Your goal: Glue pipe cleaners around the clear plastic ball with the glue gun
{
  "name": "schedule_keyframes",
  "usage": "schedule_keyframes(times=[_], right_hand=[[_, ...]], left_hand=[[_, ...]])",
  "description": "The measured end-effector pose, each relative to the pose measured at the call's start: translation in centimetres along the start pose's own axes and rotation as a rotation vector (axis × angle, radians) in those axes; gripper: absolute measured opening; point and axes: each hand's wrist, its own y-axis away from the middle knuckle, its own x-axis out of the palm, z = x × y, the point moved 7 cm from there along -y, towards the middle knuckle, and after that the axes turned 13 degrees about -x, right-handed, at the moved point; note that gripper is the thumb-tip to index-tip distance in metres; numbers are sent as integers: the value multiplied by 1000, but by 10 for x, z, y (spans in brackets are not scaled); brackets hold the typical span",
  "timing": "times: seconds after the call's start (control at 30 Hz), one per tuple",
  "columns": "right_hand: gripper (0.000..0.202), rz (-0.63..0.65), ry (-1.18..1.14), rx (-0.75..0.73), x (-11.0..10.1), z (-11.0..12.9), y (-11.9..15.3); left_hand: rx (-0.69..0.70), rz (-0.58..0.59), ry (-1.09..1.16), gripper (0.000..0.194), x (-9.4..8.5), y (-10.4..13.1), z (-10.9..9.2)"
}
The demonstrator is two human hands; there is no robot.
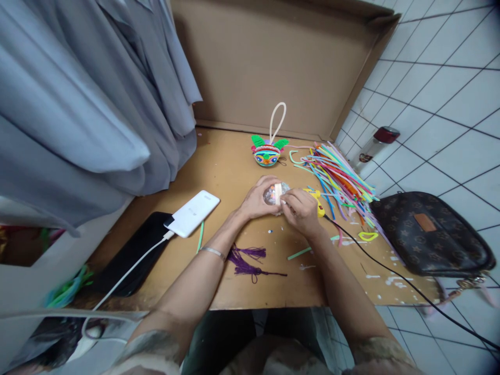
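Note:
My left hand (pixel 261 198) curls around a small round ball (pixel 271 195) with mixed grey, orange and bluish patches and holds it above the middle of the table. A pale strip (pixel 278 193) crosses the front of the ball. My right hand (pixel 301 208) is closed in a pinch at the ball's right side, fingertips at the edge of the strip; what sits between them is too small to make out. Just beyond the right hand lies a yellow glue gun (pixel 320 208), partly hidden by it. Behind the hands stands a colourful animal-head ornament (pixel 267 155) with green ears and a cream loop.
Many pipe cleaners (pixel 339 177) lie at right, beside a brown patterned bag (pixel 429 234) and a red-capped bottle (pixel 375 148). Purple tassels (pixel 248 262) lie near the front. At left are a white power bank (pixel 195 212) with cable and a black flat object (pixel 133 258). Cardboard (pixel 273 62) stands behind.

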Motion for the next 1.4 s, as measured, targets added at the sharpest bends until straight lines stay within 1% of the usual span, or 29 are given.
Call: schedule_keyframes(times=[0.13,0.33,0.5,0.77,0.93,1.07,1.17,1.3,1.33,1.4], right_hand=[[16,-10,-2,10,1,-1,1],[17,-34,-5,9,2,-2,2],[18,-38,-2,20,2,-3,3],[19,-37,-15,37,3,-4,3],[19,-19,-35,72,5,-7,5],[17,-46,-23,56,4,-6,5],[18,-46,-21,67,4,-7,4],[18,-58,-29,88,2,-7,3],[18,-63,-32,89,2,-6,3],[17,-58,-46,97,2,-5,2]], left_hand=[[-3,-18,-19,63,-2,1,-2],[82,-54,-40,62,-2,4,-11],[125,-49,-25,56,0,4,-9],[84,-11,-17,50,1,4,-6],[35,-9,-29,49,1,4,-5],[27,3,-44,50,2,4,-2],[19,27,-62,59,2,5,0],[33,52,-141,86,4,8,-3],[38,46,-171,89,4,9,-5],[43,29,-214,89,5,12,-7]])
